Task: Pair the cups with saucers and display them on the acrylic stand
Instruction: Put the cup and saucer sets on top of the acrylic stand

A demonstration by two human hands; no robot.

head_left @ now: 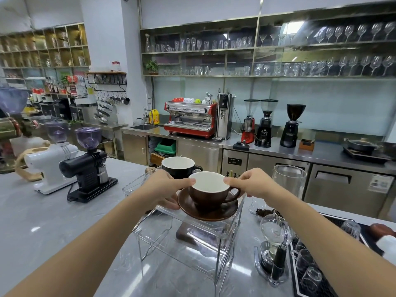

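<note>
Brown cup (209, 190) on brown saucer (206, 209), held by both hands over the acrylic stand (186, 230).

The cup, white inside, is seated upright on the saucer at the right end of the stand's upper tier, near its front edge; whether the saucer rests fully on the tier cannot be told. The left hand (165, 187) is closed on the set, thumb on the cup's rim and fingers under the saucer's left edge. The right hand (249, 182) is pinched on the cup's right rim, above the handle. A black cup (179, 167), white inside, is placed at the tier's back edge, just behind. The stand is set on a grey worktop (53, 213).
</note>
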